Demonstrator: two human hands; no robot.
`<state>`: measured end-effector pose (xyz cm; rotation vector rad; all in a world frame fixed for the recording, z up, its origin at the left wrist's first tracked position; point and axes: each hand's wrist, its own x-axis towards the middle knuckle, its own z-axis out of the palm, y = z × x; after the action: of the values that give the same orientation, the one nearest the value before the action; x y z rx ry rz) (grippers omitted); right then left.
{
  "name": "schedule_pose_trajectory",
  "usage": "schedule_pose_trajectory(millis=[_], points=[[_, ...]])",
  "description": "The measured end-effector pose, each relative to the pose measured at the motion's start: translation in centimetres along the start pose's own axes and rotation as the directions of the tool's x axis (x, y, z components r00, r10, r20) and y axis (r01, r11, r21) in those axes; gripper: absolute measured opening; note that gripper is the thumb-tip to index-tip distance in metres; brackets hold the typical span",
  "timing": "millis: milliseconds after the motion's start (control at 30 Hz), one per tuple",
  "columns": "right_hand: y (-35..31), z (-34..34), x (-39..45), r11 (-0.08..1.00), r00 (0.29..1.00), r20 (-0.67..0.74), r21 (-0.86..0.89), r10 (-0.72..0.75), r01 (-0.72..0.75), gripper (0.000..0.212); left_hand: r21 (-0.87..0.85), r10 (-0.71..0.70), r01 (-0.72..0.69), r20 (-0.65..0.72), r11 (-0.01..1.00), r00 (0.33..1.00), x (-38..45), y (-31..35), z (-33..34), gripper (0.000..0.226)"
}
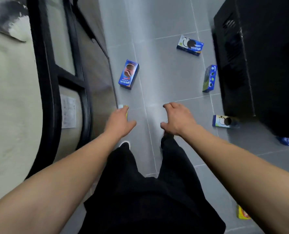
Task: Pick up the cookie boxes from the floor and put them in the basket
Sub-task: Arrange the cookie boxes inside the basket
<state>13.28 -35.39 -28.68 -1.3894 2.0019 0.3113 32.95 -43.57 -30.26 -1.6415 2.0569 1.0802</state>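
On the grey tiled floor [165, 73] ahead of the person, several cookie boxes lie scattered. A blue box with a brown cookie [128, 74] rests at eleven o'clock from the hands, lying flat beside the base of a dark-framed glass door [56, 68]. At one o'clock, farther off, a blue-and-white box [189, 45] lies on its side. At two o'clock a blue-and-green box [210, 78] stands on edge, just beside a tall black cabinet [261, 65] that fills the upper right. At three o'clock a white-and-blue box [224, 121] lies at the cabinet's foot, and a small blue package [285, 141] shows at four o'clock, partly hidden under the cabinet's corner. A yellow box [242, 212] sits at five o'clock, partly covered by the right forearm. The left hand [120, 122] reaches forward, its fingers loosely bent over a small box [123, 108] with white and yellow edges, mostly hidden; whether the fingers actually grip it cannot be told. The right hand [177, 119] hovers above the floor with fingers relaxed and slightly curved, holding nothing. Black trousers [148, 191] fill the lower centre, with a white-edged shoe [125, 143] peeking out at six o'clock beneath the left hand. No basket appears in view, so no box can be seen inside one.
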Motion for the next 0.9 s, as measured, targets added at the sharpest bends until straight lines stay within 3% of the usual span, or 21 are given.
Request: schedule_pose_trajectory(millis=[300,433,667,900], points=[[2.7,0.7,9.8,0.939,0.933,0.231,-0.144,-0.275,0.312,0.069,-0.286,-0.371,0.334,-0.086,0.898,0.925,2.7,0.7,6.0,0.063],[2.3,3.9,13.4,0.928,0.916,0.271,-0.143,-0.297,0.344,0.069,-0.391,-0.474,0.419,-0.052,0.82,0.879,4.3,-0.9,9.2,0.063],[0.4,15.3,20.1,0.926,0.887,0.316,-0.057,-0.337,0.373,0.07,-0.498,-0.567,0.496,0.012,0.711,0.824,9.1,-8.0,18.0,0.061],[-0.4,29.3,30.6,0.897,0.852,0.359,-0.078,-0.382,0.435,0.07,-0.565,-0.631,0.55,0.066,0.615,0.773,18.0,-17.2,29.2,0.062]])
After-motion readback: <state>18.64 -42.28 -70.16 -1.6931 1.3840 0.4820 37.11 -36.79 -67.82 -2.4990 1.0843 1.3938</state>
